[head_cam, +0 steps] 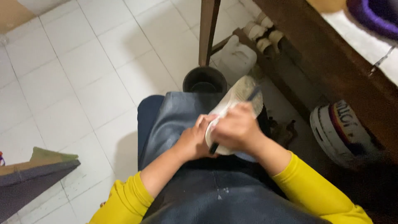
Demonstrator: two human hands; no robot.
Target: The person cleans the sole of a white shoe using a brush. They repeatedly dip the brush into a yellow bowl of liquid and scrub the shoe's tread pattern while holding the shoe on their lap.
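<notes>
Shoe — worn white fabric sneaker, sole up (238, 97) on lap | long axis runs from heel at hands up-right to toe | left hand (192, 141) curled round heel | right hand (236, 128) nearer toe, fist closed on dark thin tool (253, 93) across sole | black bucket (205, 79) beyond knees

Dim indoor light, soft shadows, hands w/ motion blur, grainy
</notes>
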